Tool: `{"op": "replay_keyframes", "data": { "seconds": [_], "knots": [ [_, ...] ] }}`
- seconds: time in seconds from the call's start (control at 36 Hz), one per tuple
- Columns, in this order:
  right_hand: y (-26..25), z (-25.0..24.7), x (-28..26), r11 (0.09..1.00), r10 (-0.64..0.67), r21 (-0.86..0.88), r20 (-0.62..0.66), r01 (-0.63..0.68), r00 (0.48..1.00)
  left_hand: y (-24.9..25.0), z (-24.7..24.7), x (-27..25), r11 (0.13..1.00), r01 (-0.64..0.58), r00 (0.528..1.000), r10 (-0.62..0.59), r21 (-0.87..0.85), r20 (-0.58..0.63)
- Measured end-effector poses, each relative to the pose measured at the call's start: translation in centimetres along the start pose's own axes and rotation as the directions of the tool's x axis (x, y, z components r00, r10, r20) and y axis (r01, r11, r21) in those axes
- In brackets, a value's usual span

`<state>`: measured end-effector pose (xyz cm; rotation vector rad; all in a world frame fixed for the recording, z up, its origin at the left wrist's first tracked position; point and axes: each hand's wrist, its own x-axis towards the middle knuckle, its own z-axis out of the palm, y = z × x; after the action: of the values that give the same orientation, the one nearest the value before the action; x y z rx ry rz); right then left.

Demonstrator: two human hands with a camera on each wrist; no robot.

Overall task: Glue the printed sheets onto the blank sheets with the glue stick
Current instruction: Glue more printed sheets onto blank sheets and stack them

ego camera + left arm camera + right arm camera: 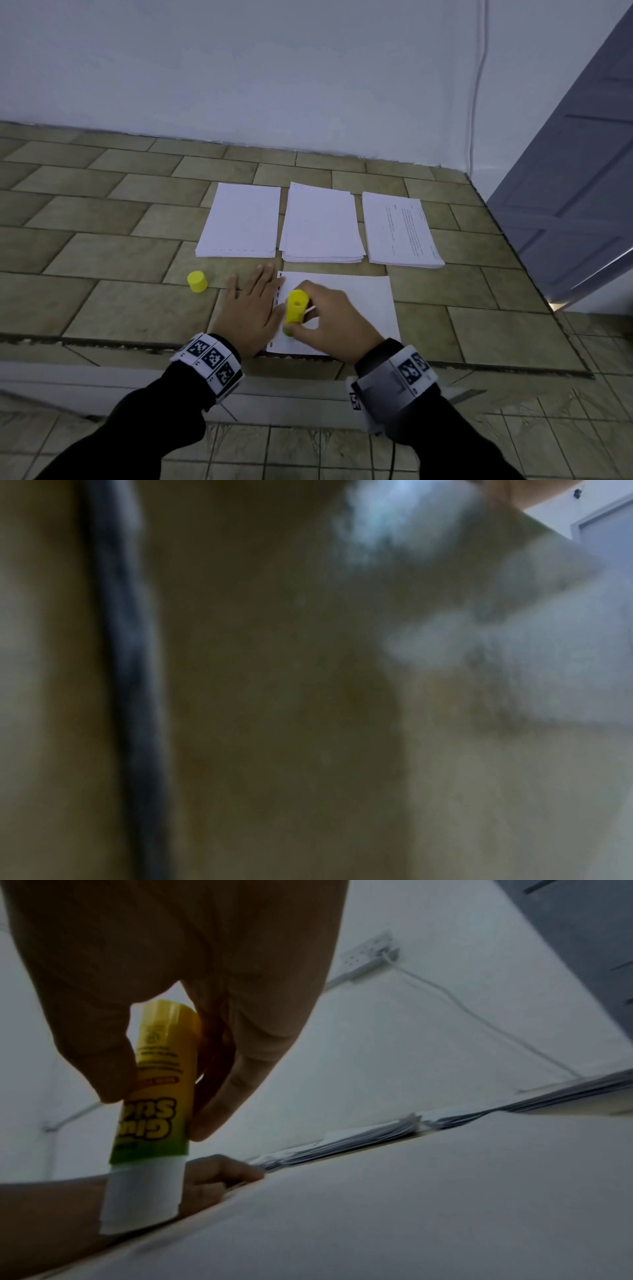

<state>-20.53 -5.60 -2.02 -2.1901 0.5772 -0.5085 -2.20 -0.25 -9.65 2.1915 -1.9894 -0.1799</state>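
Note:
A single white sheet lies on the tiled floor in front of me. My right hand grips the yellow glue stick upside down, its white end pressed on the sheet near its left edge. My left hand lies flat with straight fingers, holding down the sheet's left edge. The yellow cap stands on the floor to the left. Beyond lie three paper stacks: a blank one, a middle one and a printed one. The left wrist view is dark and blurred.
A white wall rises just behind the stacks, with a cable running down it. A grey door stands at the right. A step edge runs across the floor under my wrists.

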Motion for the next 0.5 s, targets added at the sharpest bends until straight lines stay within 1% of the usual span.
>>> {"op": "replay_keyframes", "data": {
  "seconds": [0.11,0.19,0.28,0.39,0.5],
  "knots": [
    [-0.1,1.0,0.6,0.996,-0.035,-0.083,0.028,0.038,0.999,-0.3,0.4,0.0,1.0,-0.011,1.0,0.01,0.015,0.026],
    [0.2,0.5,0.2,0.994,-0.012,-0.104,0.037,0.015,0.999,-0.1,0.0,0.0,1.0,-0.009,1.0,0.009,0.009,0.018],
    [0.9,-1.1,-0.7,0.997,0.011,-0.082,0.033,-0.008,0.999,0.1,-0.2,0.0,1.0,0.019,1.0,-0.019,0.012,0.015],
    [2.1,-3.8,-2.8,0.999,0.019,-0.051,-0.016,-0.02,1.0,0.3,-0.4,-0.1,1.0,0.03,0.999,-0.03,0.008,0.018],
    [3.4,-6.5,-4.8,0.997,0.031,-0.064,-0.085,-0.036,0.996,0.3,-0.2,-0.1,1.0,0.024,1.0,-0.024,0.005,-0.006]
  ]
}}
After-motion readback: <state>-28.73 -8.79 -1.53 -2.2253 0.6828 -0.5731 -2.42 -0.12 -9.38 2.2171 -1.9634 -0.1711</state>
